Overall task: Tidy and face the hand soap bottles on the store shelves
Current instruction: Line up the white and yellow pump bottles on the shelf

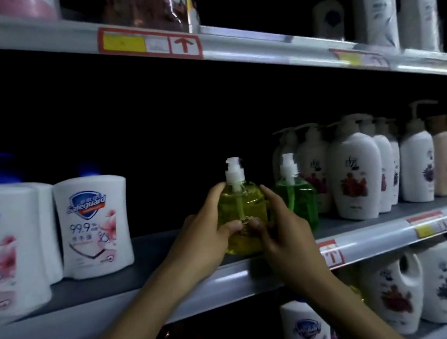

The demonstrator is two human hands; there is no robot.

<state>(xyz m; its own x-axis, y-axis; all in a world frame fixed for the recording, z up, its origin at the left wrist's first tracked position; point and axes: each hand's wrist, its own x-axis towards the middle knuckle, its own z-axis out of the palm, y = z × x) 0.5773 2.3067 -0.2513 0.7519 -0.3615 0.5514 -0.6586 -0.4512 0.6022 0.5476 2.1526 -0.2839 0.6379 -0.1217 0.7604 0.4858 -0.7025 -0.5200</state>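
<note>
"Soap aisle, middle shelf (156, 247). What have you got there?"

"A yellow soap bottle (241, 208), clear plastic with a white pump (234, 169). My left hand (209, 236) wraps its left side, fingers curled up round the shoulder and thumb laid across the lower front. My right hand (280, 232) grips it the same way from the right. The two thumbs almost meet on the front."

"Where is it sitting?"

"Upright, at the front edge of the shelf. Whether its base rests on the shelf or hangs just above it, I cannot tell."

"And its neighbours?"

"A green soap bottle (299, 203) of the same shape stands just beside it on the right, a little further back, partly behind my right hand. Past that comes a row of white pump bottles (354, 178) with red flowers on the front. Well apart to the left stand white Safeguard bottles (94, 225), labels facing out."

"Anything on the rail?"

"A red price tag (331, 254) on the shelf lip, just right of my right wrist. Tall white bottles (375, 4) stand on the shelf above, and white jugs (392, 295) with flower prints on the one below. The light is dim and the back of the shelf is black."
</note>
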